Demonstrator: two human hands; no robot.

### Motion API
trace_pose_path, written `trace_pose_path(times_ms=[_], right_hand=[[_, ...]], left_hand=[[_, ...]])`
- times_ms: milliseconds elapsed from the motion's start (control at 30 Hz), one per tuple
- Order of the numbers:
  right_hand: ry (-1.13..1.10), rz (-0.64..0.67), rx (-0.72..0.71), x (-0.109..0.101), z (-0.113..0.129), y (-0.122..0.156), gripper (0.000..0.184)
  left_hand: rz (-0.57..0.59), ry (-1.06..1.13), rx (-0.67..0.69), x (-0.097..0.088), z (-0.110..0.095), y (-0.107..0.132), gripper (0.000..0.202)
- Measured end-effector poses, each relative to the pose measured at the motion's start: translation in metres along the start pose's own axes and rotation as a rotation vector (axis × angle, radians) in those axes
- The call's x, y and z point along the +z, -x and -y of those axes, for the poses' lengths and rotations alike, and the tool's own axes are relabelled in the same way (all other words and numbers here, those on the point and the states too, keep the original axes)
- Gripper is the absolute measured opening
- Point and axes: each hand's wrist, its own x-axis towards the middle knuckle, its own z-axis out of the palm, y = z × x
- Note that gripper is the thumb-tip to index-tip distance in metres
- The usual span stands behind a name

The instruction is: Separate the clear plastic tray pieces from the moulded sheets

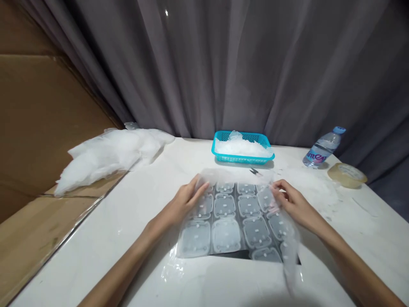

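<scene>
A frosted, see-through plastic sheet (226, 236) with rows of rounded-square shapes spreads over the middle of the white table. Beneath it a flat dark piece (234, 254) shows at the front edge. My left hand (188, 192) pinches the sheet near its far left corner, thumb against fingers. At the far right corner my right hand (289, 200) is closed on the same sheet, whose right side hangs in loose folds. Just beyond the sheet lie small black thread snips (254, 172), touched by neither hand.
A turquoise basket (244, 158) holding white translucent pieces stands at the back. A water bottle (322, 147) and a roll of clear tape (347, 175) are at the right. White plastic material (111, 153) is heaped at the left by the cardboard (47, 128). A grey curtain (204, 68) hangs behind.
</scene>
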Motion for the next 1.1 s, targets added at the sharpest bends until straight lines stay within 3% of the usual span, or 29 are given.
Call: trace_pose_path(times_ms=[133,233,300,367,433,500,567,667,767,867,1100], right_hand=[[-0.016,0.111,0.092,-0.011,-0.006,-0.002,0.04],[-0.03,0.214,0.191,-0.007,-0.008,0.001,0.045],[-0.03,0.215,0.182,-0.003,-0.008,0.002,0.048],[-0.051,0.182,0.156,-0.001,-0.007,0.003,0.05],[-0.107,0.16,0.167,-0.003,-0.007,0.004,0.051],[-0.16,0.141,0.196,-0.008,-0.008,0.004,0.05],[-0.157,0.119,0.203,-0.012,-0.011,0.003,0.048],[-0.054,0.111,0.147,-0.01,-0.017,-0.001,0.043],[0.034,0.086,0.091,-0.002,-0.025,-0.007,0.038],[0.097,0.05,0.08,0.006,-0.029,-0.011,0.032],[0.323,0.003,0.051,0.001,-0.03,-0.008,0.023]], left_hand=[[-0.037,0.258,-0.027,-0.002,-0.023,-0.006,0.038],[-0.117,0.484,-0.11,-0.001,-0.062,-0.005,0.04],[-0.16,0.639,-0.261,-0.004,-0.094,-0.001,0.037],[-0.119,0.705,-0.341,-0.01,-0.12,0.0,0.034],[-0.101,0.707,-0.345,-0.017,-0.127,-0.004,0.035],[-0.149,0.623,-0.293,-0.022,-0.11,-0.014,0.039],[-0.246,0.448,-0.178,-0.024,-0.074,-0.026,0.046],[-0.188,0.27,-0.109,-0.02,-0.014,-0.036,0.049],[-0.174,0.18,-0.108,-0.013,0.024,-0.037,0.05],[-0.211,0.08,-0.109,-0.007,0.037,-0.035,0.045],[-0.195,-0.078,-0.145,0.003,0.042,-0.034,0.04]])
